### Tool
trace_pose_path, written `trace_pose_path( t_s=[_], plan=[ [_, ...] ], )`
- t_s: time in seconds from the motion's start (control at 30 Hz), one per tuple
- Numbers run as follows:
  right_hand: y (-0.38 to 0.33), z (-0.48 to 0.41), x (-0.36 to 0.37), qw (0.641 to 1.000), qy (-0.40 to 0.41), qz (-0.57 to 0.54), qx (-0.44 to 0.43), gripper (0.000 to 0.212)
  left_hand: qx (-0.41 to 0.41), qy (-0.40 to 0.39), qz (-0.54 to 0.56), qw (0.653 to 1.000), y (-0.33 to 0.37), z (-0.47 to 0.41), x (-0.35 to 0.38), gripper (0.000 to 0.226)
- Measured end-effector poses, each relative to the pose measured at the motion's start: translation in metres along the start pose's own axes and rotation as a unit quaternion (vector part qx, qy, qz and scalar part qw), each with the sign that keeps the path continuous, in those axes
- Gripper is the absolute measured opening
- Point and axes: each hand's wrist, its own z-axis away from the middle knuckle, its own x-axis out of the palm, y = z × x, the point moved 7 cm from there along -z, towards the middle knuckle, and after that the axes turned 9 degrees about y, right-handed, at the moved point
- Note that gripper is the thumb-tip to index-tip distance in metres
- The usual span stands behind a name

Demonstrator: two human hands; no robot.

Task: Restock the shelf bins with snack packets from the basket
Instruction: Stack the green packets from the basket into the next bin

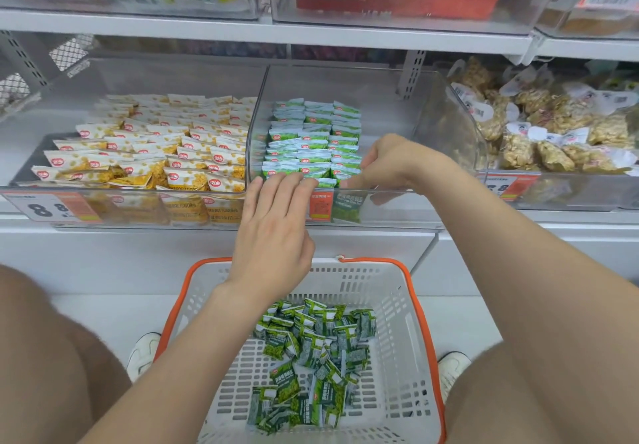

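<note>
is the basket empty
No, a pile of green packets lies on the floor of the basket.

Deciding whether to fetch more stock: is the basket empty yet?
Not empty: a loose pile of green snack packets lies in the white basket, with bare slotted floor showing around it.

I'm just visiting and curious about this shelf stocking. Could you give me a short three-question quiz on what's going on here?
1. True or false: the basket holds yellow packets.
2. Which bin are the left hand and right hand at? A) yellow-packet bin B) green-packet bin C) clear-bag bin
3. Fill in: the basket's rim is ___.
Key: 1 false, its packets are green; 2 B; 3 orange.
</note>
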Motion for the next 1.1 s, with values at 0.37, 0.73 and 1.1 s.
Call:
trace_pose_path(
  t_s=[0.37,0.73,1.1],
  plan=[
    [-0.024,0.110,0.056,0.897,0.039,0.264,-0.352,0.017,-0.048,0.236,0.085,0.967,-0.001,0.030,-0.011,0.029],
    [0.063,0.126,0.195,0.809,-0.244,0.437,-0.307,0.009,-0.095,-0.481,0.058,0.870,-0.023,0.225,0.202,0.013],
    [0.074,0.119,0.229,0.794,-0.283,0.441,-0.308,0.013,-0.057,-0.641,0.018,0.765,-0.018,0.329,0.249,0.020]
  ],
)
